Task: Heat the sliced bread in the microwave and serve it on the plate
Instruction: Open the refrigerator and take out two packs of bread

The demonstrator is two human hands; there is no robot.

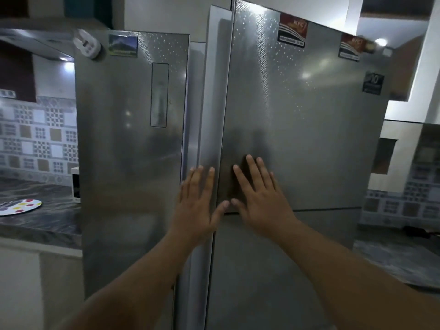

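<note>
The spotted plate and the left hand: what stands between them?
In the head view, the left fridge door stands between the spotted plate and the left hand.

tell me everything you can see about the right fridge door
The right fridge door is a tall panel that looks like brushed grey metal, with a speckled glittery band near its top and left edge. It stands slightly ajar, its left edge out in front of the left door. Two red stickers sit near the top and a dark badge on the right. A horizontal seam crosses its lower part. The right hand lies flat on it, fingers spread; the left hand is by its edge.
</note>
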